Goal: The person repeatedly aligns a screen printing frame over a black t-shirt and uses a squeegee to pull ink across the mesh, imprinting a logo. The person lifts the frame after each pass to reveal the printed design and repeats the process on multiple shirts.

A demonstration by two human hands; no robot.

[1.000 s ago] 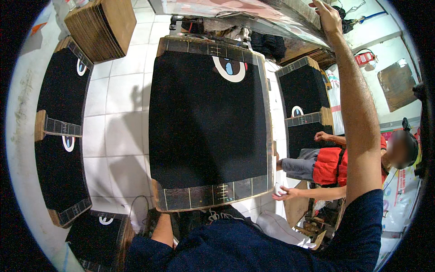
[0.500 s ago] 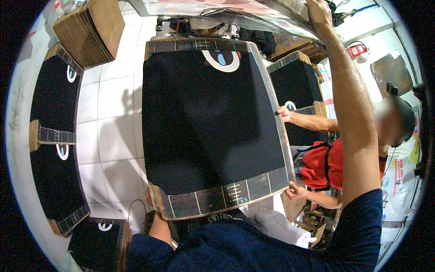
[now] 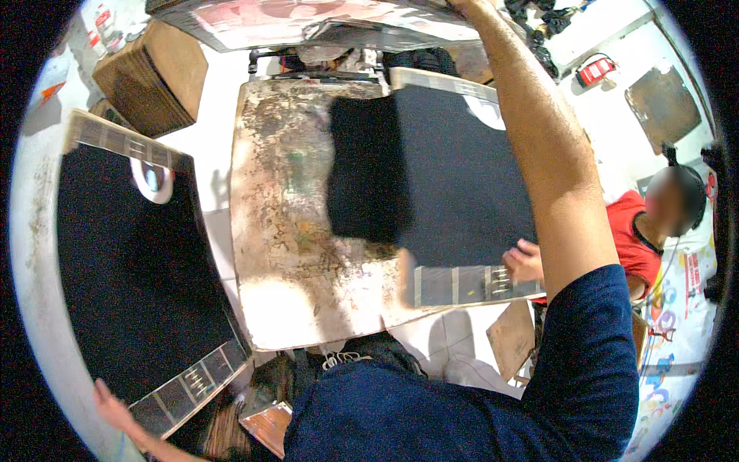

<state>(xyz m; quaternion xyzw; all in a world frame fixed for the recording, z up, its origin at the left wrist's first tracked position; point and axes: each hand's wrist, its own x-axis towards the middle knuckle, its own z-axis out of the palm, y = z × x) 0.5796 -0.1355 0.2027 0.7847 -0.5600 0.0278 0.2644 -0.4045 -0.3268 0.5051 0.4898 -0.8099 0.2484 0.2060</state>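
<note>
My right arm is raised, and my right hand (image 3: 464,5), partly cut off at the top, grips the edge of a large tilted screen-printing frame (image 3: 254,38). At the lower left, my blurred left hand (image 3: 115,408) holds the near outer corner of a board (image 3: 182,396) covered with black fabric (image 3: 138,254), which bears a white and blue eye-shaped print. Before me stands a stained worktable (image 3: 277,215). Over its right half, a co-worker's hand (image 3: 525,262) holds a second fabric-covered board (image 3: 454,285). Beside that board is a black patch, cloth or shadow; I cannot tell which.
A stack of brown boards (image 3: 158,77) stands at the far left. On the right a co-worker in a red top (image 3: 627,239) is close to the table. A red fire extinguisher (image 3: 595,71) lies farther back, near a stained panel (image 3: 663,108).
The fabric-covered board in the middle has moved left with my left hand, uncovering the worktable. The co-worker has brought another board in from the right. The raised frame and my right hand appear farther left.
</note>
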